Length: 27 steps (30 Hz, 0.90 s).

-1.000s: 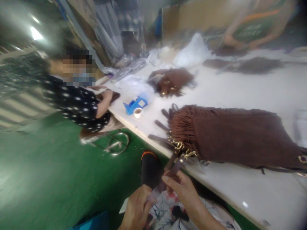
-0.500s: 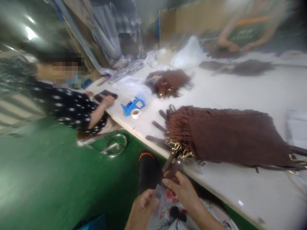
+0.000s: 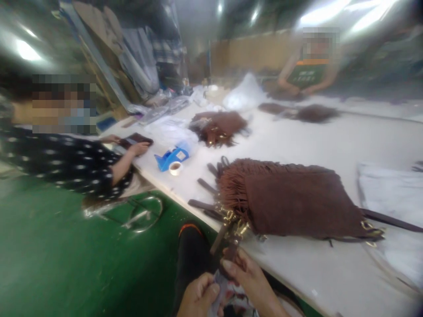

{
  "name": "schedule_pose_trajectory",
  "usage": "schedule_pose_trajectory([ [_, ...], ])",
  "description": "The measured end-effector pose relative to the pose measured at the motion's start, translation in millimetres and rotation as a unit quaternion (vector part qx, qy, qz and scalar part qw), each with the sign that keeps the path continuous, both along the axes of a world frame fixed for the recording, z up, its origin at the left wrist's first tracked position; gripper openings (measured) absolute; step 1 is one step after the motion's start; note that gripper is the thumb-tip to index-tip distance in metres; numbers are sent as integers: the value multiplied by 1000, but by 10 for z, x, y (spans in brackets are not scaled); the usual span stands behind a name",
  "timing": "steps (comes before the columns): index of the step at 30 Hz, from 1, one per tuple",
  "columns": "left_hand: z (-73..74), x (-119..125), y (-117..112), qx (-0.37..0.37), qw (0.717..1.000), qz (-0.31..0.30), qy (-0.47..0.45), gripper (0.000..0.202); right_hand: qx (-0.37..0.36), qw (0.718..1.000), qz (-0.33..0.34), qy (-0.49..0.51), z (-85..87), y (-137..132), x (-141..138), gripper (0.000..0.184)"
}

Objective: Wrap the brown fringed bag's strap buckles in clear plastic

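Note:
My left hand is closed on a piece of clear plastic, which looks like a small sleeve. Beside it, my right hand pinches a dark brown strap just past the table edge. The strap's lower end meets the plastic between my hands; whether it is inside I cannot tell. Gold clasps join the straps near a stack of brown suede bags with fringe. More strap ends stick out from the fringed side.
On the white table are a blue tape dispenser, a tape roll, another brown fringed pile and white plastic. A person in a dotted top handles a brown piece at left; another person sits across.
The view has tilted up and turned right, so the table things sit farther left and lower. My hands keep their holds, and the plastic and strap end now meet more closely.

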State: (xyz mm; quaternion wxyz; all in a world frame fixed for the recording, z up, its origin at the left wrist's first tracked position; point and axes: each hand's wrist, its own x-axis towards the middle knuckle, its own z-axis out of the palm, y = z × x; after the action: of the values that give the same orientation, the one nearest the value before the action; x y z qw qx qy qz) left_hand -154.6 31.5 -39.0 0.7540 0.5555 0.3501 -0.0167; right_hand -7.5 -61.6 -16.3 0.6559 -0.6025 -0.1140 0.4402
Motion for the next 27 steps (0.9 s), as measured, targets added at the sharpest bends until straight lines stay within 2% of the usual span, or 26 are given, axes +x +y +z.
schedule_pose_trajectory([
  [2, 38, -4, 55, 64, 997, -33, 11, 50, -7, 996, -83, 17, 8, -6, 76, 43],
  [4, 84, -17, 118, 120, 991, -64, 15, 48, -9, 991, -134, 27, 15, 17, 154, 44],
  [7, 122, -12, 177, 166, 982, -85, 16, 50, 4, 986, -163, 46, -13, 75, 229, 43],
  [11, 177, 103, 140, 179, 981, -69, 27, 53, 8, 983, -175, 62, -92, 89, 247, 41],
  [14, 264, 269, 63, 174, 984, -42, 15, 55, -3, 983, -169, 65, -96, 26, 263, 39],
  [17, 324, 462, -15, 111, 994, 3, 0, 56, 2, 988, -143, 53, -50, -44, 302, 38],
  [21, 306, 723, -103, 30, 998, 54, -27, 55, 18, 989, -140, 39, -30, -90, 347, 33],
  [27, 286, 1017, -186, 16, 991, 93, -99, 47, 17, 992, -121, 24, -110, -150, 400, 36],
])
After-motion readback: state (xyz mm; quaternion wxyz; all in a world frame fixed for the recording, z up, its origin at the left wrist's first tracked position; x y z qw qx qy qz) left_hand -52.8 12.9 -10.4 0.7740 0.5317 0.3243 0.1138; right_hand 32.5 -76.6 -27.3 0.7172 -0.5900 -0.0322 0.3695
